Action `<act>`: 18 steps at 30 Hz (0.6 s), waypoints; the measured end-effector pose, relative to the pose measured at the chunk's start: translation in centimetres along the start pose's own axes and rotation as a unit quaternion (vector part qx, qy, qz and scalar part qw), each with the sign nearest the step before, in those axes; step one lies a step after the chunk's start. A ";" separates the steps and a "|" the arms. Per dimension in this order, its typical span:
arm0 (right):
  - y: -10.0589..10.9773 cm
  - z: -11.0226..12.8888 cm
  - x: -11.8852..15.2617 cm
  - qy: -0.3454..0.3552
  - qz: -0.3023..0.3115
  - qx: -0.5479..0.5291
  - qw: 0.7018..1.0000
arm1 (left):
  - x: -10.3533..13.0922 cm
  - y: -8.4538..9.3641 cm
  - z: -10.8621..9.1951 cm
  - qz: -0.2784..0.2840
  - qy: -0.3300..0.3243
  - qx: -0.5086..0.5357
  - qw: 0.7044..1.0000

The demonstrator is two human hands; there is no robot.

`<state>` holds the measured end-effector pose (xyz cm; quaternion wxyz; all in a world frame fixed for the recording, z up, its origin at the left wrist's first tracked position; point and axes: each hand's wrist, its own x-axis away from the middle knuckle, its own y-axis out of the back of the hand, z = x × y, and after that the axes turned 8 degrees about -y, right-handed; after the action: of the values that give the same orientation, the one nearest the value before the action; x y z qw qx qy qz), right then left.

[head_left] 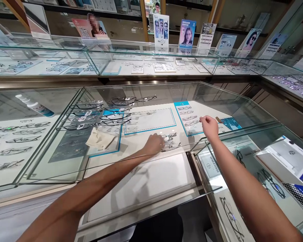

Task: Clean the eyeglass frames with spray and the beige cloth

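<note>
My left hand (154, 144) is inside the glass display case, fingers curled at the near end of a pair of eyeglasses (169, 135). Its fingertips are partly hidden. Just below those lies another thin-framed pair, close to the case's front edge. Further right, my right hand (210, 127) pinches the end of the lowest eyeglasses (192, 123) in a short column. That column lies on a white display board (195, 131) with a blue border, with several pairs one above another.
Dark-framed eyeglasses (91, 114) stand on top of the glass at left. A cream cloth (100, 138) and a white spray bottle (35, 106) are also there. An open white box (285, 154) rests on the right-hand case. Glass edges surround both forearms.
</note>
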<state>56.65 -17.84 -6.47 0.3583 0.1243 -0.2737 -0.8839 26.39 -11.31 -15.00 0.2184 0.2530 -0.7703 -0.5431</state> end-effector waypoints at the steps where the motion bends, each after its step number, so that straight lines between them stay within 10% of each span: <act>1: 0.0 0.1 0.1 -0.001 0.000 0.003 1.000 | -1.3 0.1 1.2 -0.014 0.011 -0.012 1.000; 8: 0.0 0.3 0.5 -0.004 0.011 0.005 1.000 | -9.1 -0.3 7.7 -0.067 0.049 -0.057 0.995; 18: 0.0 0.5 0.7 -0.005 0.019 -0.008 1.000 | -14.9 -1.1 9.3 -0.092 0.045 -0.051 0.993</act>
<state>55.92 -18.16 -6.11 0.3743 0.1115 -0.2708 -0.8798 32.40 4.46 -19.91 0.2146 0.3354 -0.7042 -0.5878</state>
